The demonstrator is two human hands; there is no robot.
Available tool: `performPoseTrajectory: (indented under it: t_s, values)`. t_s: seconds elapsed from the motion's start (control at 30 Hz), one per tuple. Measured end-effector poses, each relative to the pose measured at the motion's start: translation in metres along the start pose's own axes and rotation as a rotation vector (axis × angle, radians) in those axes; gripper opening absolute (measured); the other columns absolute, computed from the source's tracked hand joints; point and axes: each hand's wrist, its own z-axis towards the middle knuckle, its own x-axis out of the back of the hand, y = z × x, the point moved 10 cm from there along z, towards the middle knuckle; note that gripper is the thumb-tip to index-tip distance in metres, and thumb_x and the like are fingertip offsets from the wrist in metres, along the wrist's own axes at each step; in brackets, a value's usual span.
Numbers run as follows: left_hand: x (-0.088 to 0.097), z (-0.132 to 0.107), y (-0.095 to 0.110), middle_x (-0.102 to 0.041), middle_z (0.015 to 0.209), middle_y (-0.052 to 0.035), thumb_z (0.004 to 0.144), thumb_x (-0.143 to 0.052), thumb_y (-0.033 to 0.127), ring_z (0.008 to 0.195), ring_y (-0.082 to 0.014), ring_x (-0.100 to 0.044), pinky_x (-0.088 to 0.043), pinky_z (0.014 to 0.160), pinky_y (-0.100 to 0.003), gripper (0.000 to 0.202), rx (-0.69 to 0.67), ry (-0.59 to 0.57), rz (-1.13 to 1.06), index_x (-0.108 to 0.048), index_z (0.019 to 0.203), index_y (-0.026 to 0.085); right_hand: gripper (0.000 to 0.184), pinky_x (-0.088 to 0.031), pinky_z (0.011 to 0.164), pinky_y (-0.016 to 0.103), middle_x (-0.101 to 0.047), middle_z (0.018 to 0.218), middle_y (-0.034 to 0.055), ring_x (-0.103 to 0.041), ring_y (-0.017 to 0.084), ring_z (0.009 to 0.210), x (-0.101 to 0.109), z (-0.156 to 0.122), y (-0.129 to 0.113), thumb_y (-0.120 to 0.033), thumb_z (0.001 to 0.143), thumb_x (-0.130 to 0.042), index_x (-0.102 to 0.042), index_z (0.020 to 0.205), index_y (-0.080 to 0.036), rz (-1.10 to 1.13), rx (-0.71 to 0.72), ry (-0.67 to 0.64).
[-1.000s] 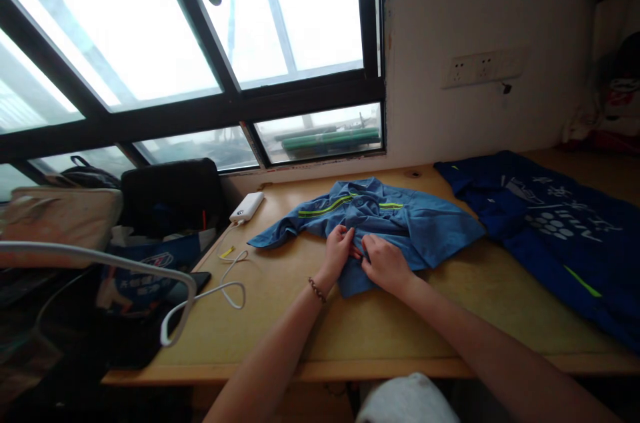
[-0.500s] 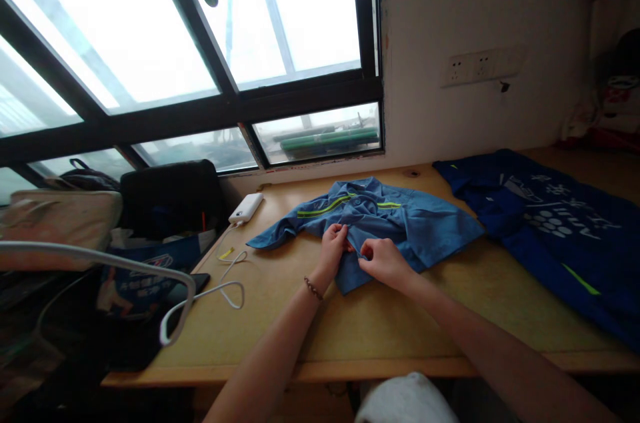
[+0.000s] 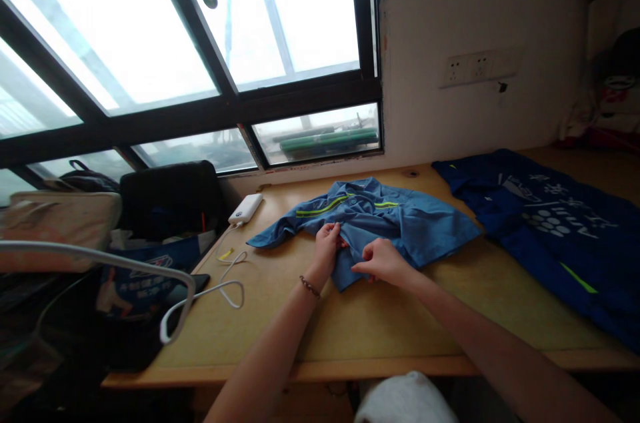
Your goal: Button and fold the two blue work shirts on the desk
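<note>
A light-blue work shirt (image 3: 420, 219) with bright yellow-green stripes lies spread and rumpled on the table. My left hand (image 3: 327, 251) pinches the front edge of this shirt between thumb and fingers; a dark bead bracelet circles that wrist. Just to its right, my right hand (image 3: 384, 263) is closed at the lower part of the shirt, thumb and forefinger brought together at the cloth. The exact spot under its fingers is partly hidden. The shirt's lower corner hangs toward me between and below both hands.
A darker blue garment (image 3: 560, 229) with white print lies at the right of the table (image 3: 240, 336). On the left are a white power bank (image 3: 246, 208) and its looping white cable (image 3: 233, 289). Bags (image 3: 55, 229) crowd beyond the left edge. A window stands behind.
My right hand has shifted slightly down and left along the shirt, its fingertips stretched further out. My left hand has moved a little left, and the cloth between them looks smoother.
</note>
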Motion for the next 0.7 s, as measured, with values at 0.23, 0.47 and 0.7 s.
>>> performPoseTrajectory:
  t_s: [0.23,0.47,0.7]
  values:
    - [-0.003,0.001,-0.003,-0.054,0.052,0.0037,0.067,-0.06,0.042,0.044,-0.009,-0.054,-0.041,0.043,-0.018,0.033,0.051,-0.064,0.032,-0.043,0.079,0.016,0.027,-0.023,0.037,0.018,-0.048,0.044,-0.0051,-0.036,0.004,0.038,0.034,0.0,0.002,-0.037,0.054,-0.07,-0.057,0.055,-0.014,0.635,-0.1,0.223]
    - [-0.025,-0.004,-0.003,-0.056,0.064,0.0029,0.071,-0.054,0.043,0.056,-0.0109,-0.057,-0.042,0.048,-0.019,0.03,0.002,-0.179,0.196,-0.041,0.083,0.018,0.023,-0.032,0.038,0.018,-0.056,0.051,-0.0018,-0.045,0.006,0.04,0.014,-0.001,-0.009,-0.032,0.057,-0.072,-0.062,0.064,-0.012,1.087,-0.129,-0.08]
    - [-0.054,-0.04,0.034,-0.057,0.082,-0.007,0.078,-0.046,0.036,0.079,-0.0199,-0.055,-0.041,0.07,-0.031,0.019,-0.491,-0.195,1.003,-0.048,0.084,0.018,0.016,-0.04,0.038,0.017,-0.059,0.053,-0.0035,-0.05,0.007,0.04,0.053,0.012,0.053,-0.026,0.066,-0.066,-0.062,0.078,-0.016,1.476,-0.278,0.447]
